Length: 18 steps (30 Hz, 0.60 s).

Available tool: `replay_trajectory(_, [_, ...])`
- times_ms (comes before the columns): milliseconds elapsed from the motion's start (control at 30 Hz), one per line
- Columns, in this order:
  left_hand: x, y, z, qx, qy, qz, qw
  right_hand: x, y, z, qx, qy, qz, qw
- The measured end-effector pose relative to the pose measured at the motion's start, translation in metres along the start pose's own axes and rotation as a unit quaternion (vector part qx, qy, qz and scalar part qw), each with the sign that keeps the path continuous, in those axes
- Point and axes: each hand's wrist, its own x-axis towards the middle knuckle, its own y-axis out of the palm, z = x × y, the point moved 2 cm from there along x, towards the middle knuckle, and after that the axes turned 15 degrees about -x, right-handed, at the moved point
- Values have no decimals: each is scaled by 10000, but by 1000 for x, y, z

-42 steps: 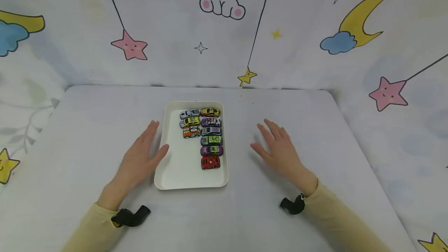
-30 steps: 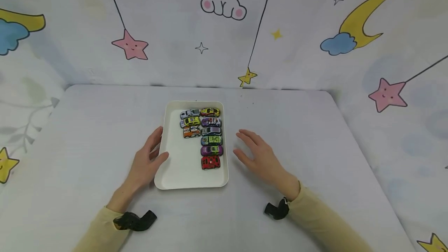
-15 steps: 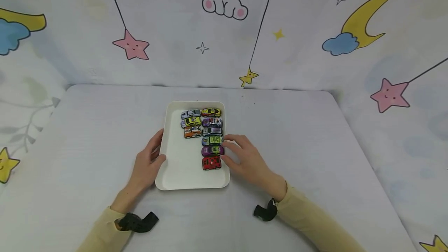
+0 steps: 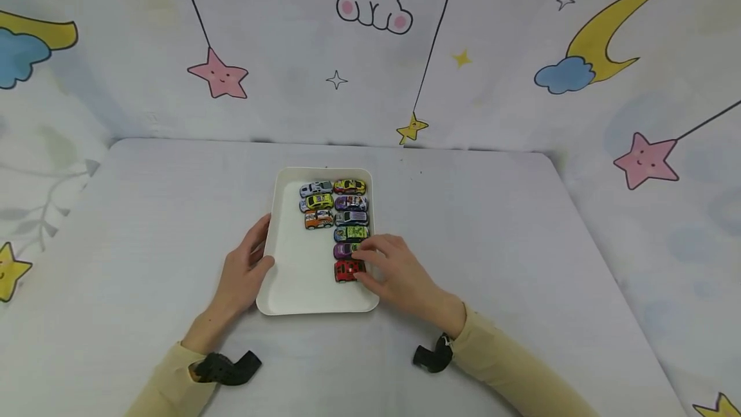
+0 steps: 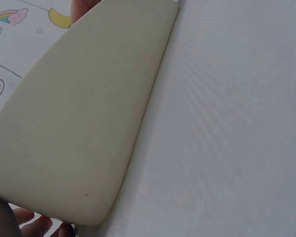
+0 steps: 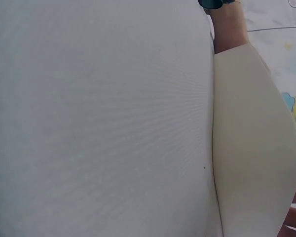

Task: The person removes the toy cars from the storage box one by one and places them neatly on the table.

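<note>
In the head view a white tray (image 4: pixel 301 288) holds several small toy cars in two columns. My left hand (image 4: pixel 246 269) holds the tray's left side, thumb at the rim and fingers along the outside. My right hand (image 4: pixel 402 278) reaches over the right rim, thumb and forefinger apart over a red toy car (image 4: pixel 343 269) at the near end of the right column. Its fingertips partly cover that car and the purple toy car (image 4: pixel 341 250) behind it; contact cannot be made out. In the left wrist view the tray wall (image 5: pixel 84 108) fills much of the picture.
An orange toy car (image 4: pixel 319 219), a yellow toy car (image 4: pixel 320 202) and a silver toy car (image 4: pixel 315 188) make up the left column. The tray stands on a white-covered table (image 4: pixel 492 224). A cartoon-printed backdrop (image 4: pixel 278 37) rises behind the table's far edge.
My right hand has moved left from beside the tray, across its rim, to the red car. My left hand has closed in on the tray's left side. The cars keep their places.
</note>
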Motion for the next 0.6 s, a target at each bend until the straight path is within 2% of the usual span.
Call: replay_trajectory(600, [-1,1,5,28,-15,-19,10000,0,7,5,-651,-15,307,9974])
